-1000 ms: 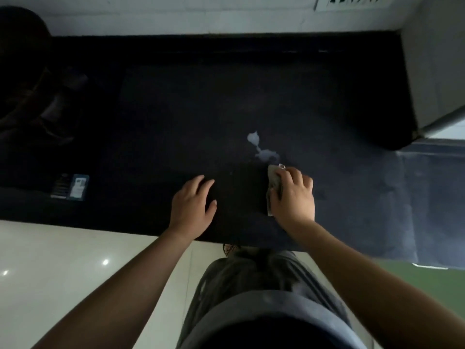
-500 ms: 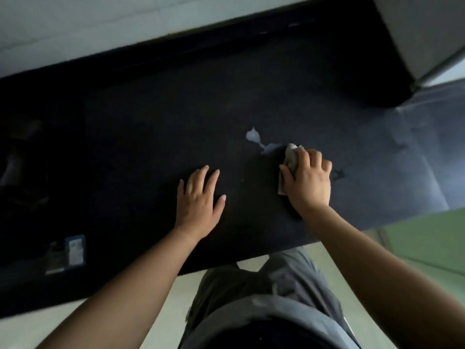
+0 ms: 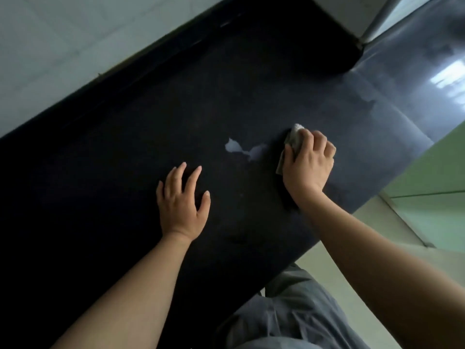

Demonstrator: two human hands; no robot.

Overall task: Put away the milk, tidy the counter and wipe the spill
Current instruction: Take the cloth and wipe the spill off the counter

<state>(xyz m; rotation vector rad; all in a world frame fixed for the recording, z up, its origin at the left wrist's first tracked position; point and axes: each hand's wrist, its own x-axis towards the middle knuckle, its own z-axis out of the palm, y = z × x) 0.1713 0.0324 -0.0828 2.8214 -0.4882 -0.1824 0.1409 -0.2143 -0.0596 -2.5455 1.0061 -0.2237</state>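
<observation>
Right hand (image 3: 308,162) clenched on a crumpled pale cloth (image 3: 293,142), apparently damp, just right of the irregular white spill (image 3: 241,149). Left hand (image 3: 182,200) splayed flat, released, on the glossy black counter (image 3: 125,147).

White spill (image 3: 242,150) on counter (image 3: 125,172), cloth (image 3: 293,144) beside.

Counter (image 3: 125,172): lying against the wall (image 3: 63,46) behind it. Spill (image 3: 242,149): sitting on the counter, mid-surface. Left hand (image 3: 182,204): resting on the counter, nearer than the spill and to its left. Right hand (image 3: 308,163): lying just right of the spill, pressing a cloth (image 3: 293,144) on the counter.
</observation>
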